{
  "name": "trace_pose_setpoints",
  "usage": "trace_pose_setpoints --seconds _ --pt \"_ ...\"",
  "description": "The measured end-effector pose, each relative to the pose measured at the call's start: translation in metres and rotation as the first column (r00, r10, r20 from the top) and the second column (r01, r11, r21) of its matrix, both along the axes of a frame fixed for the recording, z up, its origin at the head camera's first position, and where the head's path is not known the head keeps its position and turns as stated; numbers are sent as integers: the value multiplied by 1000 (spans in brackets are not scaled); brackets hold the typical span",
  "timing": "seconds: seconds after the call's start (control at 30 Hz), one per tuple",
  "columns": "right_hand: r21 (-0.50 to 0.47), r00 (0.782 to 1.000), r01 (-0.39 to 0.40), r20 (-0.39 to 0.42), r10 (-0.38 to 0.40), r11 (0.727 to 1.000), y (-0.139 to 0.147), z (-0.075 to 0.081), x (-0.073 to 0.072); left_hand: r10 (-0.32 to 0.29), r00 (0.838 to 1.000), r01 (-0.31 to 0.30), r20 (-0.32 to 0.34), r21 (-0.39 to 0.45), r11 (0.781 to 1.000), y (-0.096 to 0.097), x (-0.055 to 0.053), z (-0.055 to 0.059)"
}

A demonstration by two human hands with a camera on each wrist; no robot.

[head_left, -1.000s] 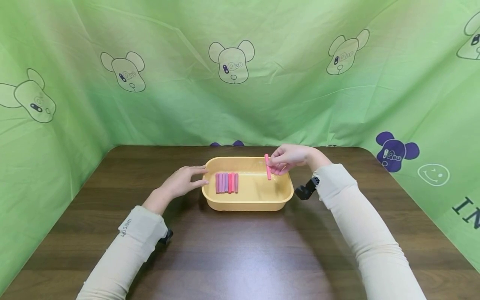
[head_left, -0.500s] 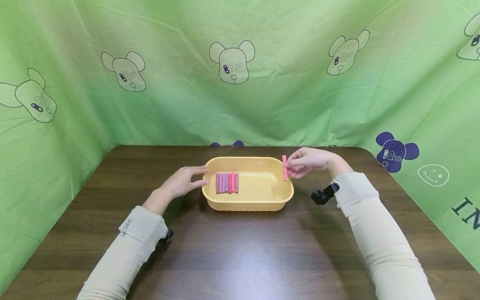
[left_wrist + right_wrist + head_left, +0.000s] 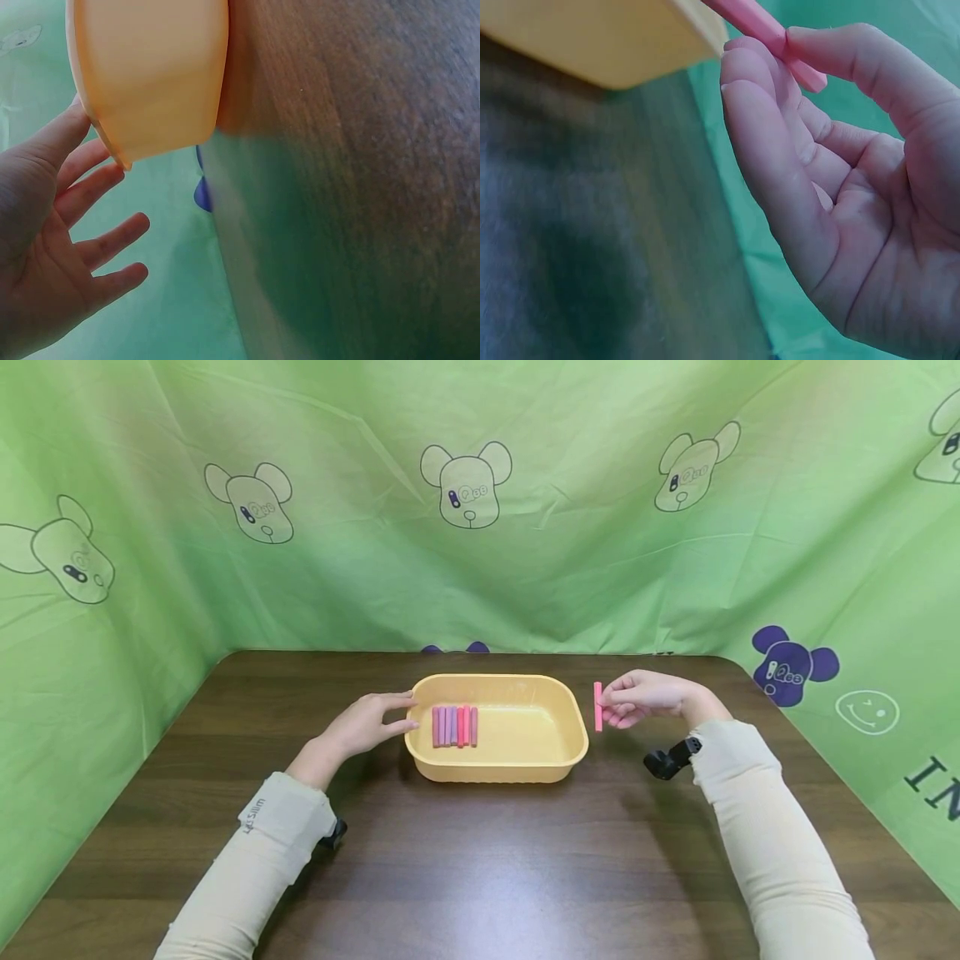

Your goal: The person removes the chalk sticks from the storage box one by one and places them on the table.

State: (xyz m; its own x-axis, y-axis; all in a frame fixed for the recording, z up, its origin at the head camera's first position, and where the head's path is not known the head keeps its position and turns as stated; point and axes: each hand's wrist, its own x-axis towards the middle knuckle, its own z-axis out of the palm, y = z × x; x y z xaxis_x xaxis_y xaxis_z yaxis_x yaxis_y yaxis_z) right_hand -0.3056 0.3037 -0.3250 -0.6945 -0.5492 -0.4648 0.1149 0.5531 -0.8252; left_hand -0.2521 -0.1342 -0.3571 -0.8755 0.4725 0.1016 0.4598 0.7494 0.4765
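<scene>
A pink chalk-like stick stands roughly upright between the thumb and fingers of my right hand, just past the right end of the yellow plastic basin. In the right wrist view, the thumb and fingertips pinch this smooth pink stick near its end. Several similar sticks lie side by side in the basin's left part, in purple, red and brownish pink. My left hand touches the basin's left rim, its fingers spread. The left wrist view has those fingers extended at the rim.
A dark brown wooden table bears the basin. Green fabric with printed bear heads hangs behind the table and along both sides. A black wrist camera sits at the right sleeve cuff.
My right hand has carried the pink stick rightward and slightly nearer, from above the basin's right part to outside its right end. The left hand and the row of sticks stay put.
</scene>
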Motion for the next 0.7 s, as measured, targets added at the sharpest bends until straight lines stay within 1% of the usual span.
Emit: trace_pose_setpoints --seconds 0.13,0.37,0.57,0.7 --pt "6 1000 -4 15 4 1000 4 -8 0 3 1000 -3 2 2 1000 0 0 0" --pt "36 998 26 59 -28 999 4 -24 0 5 1000 -5 4 7 1000 0 0 -1" --pt "82 997 30 74 -36 996 2 -37 -2 7 1000 -7 2 7 1000 0 0 -1" --pt "115 996 35 82 -45 993 -1 -44 -3 7 1000 -7 4 5 1000 0 1 -1"
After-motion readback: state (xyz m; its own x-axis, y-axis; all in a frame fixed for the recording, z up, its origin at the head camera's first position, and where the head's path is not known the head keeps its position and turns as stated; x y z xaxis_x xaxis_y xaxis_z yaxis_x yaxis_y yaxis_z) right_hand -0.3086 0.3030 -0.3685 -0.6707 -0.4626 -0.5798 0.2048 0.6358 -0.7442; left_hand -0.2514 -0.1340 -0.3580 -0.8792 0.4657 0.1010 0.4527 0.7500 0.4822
